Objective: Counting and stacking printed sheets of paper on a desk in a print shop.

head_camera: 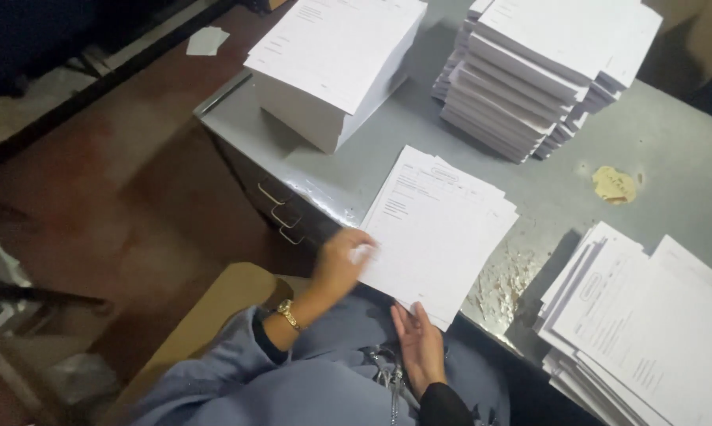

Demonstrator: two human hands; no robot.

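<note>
A small fanned pile of white printed sheets (439, 229) lies at the near edge of a grey metal desk (663, 150). My left hand (342, 260) grips the pile's near left corner, fingers curled over the paper; a gold watch sits on that wrist. My right hand (419, 343) is under the pile's near edge, palm up with fingers apart, touching the overhanging sheets from below.
A thick block of white paper (332, 63) stands at the desk's far left corner. A tall staggered stack of paper bundles (537, 71) is behind the pile. Another fanned stack (648, 331) lies at the right. Desk drawers with handles (281, 213) face a dark red floor.
</note>
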